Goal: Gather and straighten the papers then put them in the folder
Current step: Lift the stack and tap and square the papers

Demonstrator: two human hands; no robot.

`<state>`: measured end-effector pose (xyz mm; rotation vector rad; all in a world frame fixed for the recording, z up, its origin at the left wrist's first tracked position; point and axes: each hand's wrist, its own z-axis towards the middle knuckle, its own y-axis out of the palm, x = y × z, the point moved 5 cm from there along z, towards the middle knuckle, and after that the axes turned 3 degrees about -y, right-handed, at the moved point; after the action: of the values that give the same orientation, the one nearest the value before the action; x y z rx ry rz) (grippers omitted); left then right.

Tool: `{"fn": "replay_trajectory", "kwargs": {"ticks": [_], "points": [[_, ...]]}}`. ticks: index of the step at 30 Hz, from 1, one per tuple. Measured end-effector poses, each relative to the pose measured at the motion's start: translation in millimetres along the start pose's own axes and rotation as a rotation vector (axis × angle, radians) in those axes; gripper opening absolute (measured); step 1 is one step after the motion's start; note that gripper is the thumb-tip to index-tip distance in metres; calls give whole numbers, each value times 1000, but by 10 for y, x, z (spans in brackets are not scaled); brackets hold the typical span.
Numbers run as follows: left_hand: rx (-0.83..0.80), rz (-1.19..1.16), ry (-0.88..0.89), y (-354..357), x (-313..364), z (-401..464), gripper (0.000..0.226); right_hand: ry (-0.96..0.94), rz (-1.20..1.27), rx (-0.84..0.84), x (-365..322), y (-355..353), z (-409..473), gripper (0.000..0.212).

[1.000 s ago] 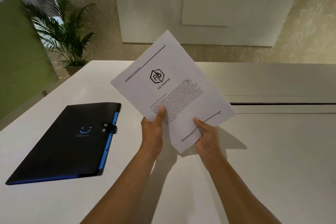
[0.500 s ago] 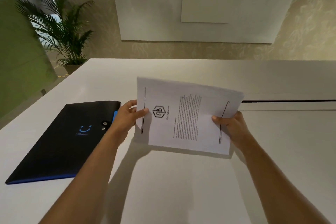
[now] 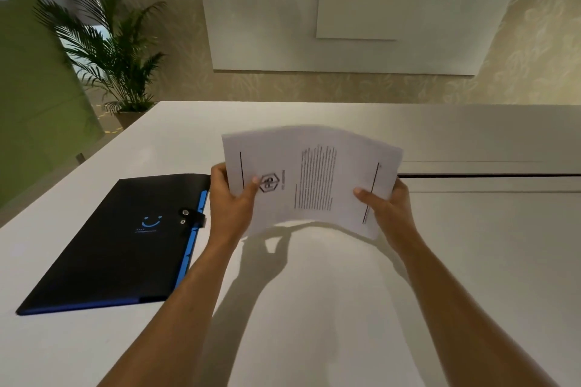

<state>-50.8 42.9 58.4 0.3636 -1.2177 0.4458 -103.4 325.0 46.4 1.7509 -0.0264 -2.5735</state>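
A stack of white printed papers [image 3: 314, 176] is held sideways above the white table [image 3: 314, 308], its top sheet showing a hexagon logo and a block of text. The stack bows upward in the middle. My left hand [image 3: 231, 204] grips its left short edge, thumb on the front near the logo. My right hand [image 3: 388, 207] grips the right short edge, thumb on the front. A black folder [image 3: 119, 245] with a blue edge, a blue smile mark and a snap strap lies shut on the table to the left, close beside my left hand.
A dark slot [image 3: 487, 175] runs across the table at the right, behind the papers. A potted palm [image 3: 110, 50] stands on the floor beyond the table's far left corner. White wall panels [image 3: 345, 9] hang behind the table.
The papers turned from upright and tilted to sideways, and my hands moved to their two short edges. Since half a second ago the hands came closer and the stack bowed upward.
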Motion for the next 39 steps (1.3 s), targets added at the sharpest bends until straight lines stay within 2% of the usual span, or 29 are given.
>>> {"fn": "replay_trajectory", "kwargs": {"ticks": [5,10,14,22,31,34,39], "points": [[-26,3,-143,-51,-228,-113,42,92,110,19,232,-59,-81,51],[-33,30,-159,-44,-208,-53,45,97,88,-2,147,-53,-35,44],[-25,53,-153,-28,-199,-83,42,146,96,32,193,-50,-19,29],[-20,33,-127,-25,-222,-112,37,176,73,79,214,-15,-34,30],[-66,93,-71,-5,-239,-127,33,103,-149,44,179,70,-82,14],[-75,109,-53,1,-218,-106,33,80,-226,27,132,66,-74,19],[-76,85,-57,-68,-124,6,33,82,-146,89,73,-4,-68,11]]}}
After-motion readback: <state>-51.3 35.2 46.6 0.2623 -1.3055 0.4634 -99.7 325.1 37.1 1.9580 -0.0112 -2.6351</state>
